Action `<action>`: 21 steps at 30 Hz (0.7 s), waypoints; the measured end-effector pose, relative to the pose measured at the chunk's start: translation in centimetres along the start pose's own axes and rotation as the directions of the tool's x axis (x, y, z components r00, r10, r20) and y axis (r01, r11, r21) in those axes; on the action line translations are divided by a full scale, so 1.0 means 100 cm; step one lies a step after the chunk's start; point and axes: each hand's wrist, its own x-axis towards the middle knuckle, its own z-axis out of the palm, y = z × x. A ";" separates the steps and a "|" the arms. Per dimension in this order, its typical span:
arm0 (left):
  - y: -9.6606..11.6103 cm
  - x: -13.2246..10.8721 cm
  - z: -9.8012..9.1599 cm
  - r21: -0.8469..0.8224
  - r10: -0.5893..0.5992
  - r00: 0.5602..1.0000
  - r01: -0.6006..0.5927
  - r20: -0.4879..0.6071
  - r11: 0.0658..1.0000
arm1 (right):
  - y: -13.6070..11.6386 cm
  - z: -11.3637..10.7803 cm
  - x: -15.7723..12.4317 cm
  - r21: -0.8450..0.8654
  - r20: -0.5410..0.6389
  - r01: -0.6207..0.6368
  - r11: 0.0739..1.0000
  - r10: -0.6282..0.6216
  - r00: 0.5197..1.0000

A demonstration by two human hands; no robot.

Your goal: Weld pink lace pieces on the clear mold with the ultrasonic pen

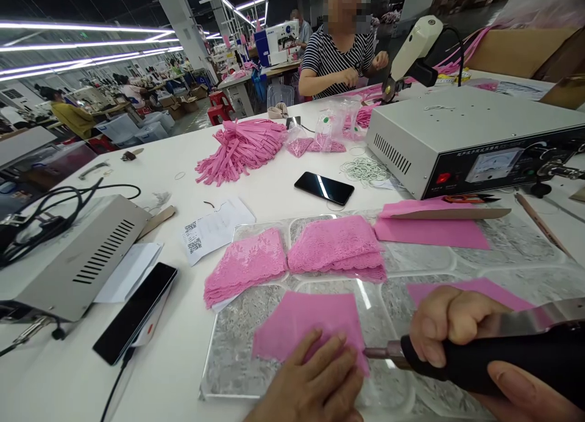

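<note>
My left hand (311,382) lies flat with fingers spread on a pink fabric piece (308,318), pressing it against the clear-covered, grey patterned board (228,355). In my right hand (452,324) is a black handheld ultrasonic welding gun (484,361), its metal tip meeting the right edge of that fabric. Behind the piece sit two stacks of pink lace panels, a left stack (247,263) and a right stack (336,245). Another pink fabric piece (484,285) is partly covered by my right hand. Folded pink fabric (429,232) rests farther back, with a brown strip across it.
A grey control box (406,130) stands at the back right, another grey box (91,251) at the left. Two phones, a centre phone (324,187) and a left phone (137,312), lie around the board. Pink straps (242,148) are heaped behind. A person (338,56) sits across the table.
</note>
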 end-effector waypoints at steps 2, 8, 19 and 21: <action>0.000 0.000 0.002 0.015 0.004 1.000 -0.004 -0.003 1.000 | 0.002 0.000 0.000 0.004 -0.003 -0.008 1.000 0.008 1.000; -0.002 -0.001 0.000 0.027 -0.041 0.998 0.042 -0.050 0.999 | 0.006 0.001 0.004 0.041 -0.089 0.055 0.998 -0.051 0.995; -0.042 -0.052 -0.032 0.158 -0.310 0.951 0.308 -0.012 0.938 | 0.004 0.034 0.051 0.034 -0.306 0.137 0.990 -0.120 0.944; -0.043 -0.056 -0.031 0.147 -0.312 0.950 0.309 -0.005 0.940 | 0.010 0.036 0.053 0.027 -0.312 0.138 0.990 -0.123 0.942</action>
